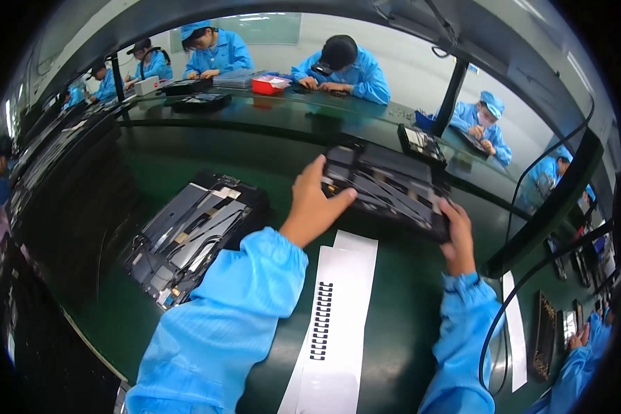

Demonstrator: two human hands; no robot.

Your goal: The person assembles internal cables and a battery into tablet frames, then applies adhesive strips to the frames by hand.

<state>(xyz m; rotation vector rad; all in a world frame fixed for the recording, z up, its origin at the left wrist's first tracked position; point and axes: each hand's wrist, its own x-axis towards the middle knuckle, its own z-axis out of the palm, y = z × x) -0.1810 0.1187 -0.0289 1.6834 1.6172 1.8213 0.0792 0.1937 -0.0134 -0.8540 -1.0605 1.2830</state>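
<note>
Both my hands grip a black tray (pixel 366 205) that looks loaded with opened tablet-like devices showing dark battery blocks and cables; motion blurs it a little. My left hand (pixel 314 207) holds its left end, thumb over the near edge. At the right end my right hand (pixel 457 231) is closed round the corner, its fingers partly hidden beneath. The tray is above the far part of the green bench. Left of my left forearm lies a similar stack of opened devices (pixel 190 234). White paper sheets (pixel 348 303) lie between my forearms, with a row of small black pieces (pixel 321 321) on them.
Long rows of dark device parts (pixel 55 152) line the left side. A black post (pixel 545 207) and a hanging cable (pixel 510 297) stand right. Across the bench, several people in blue work, near a red bin (pixel 269 84) and another device tray (pixel 421 143).
</note>
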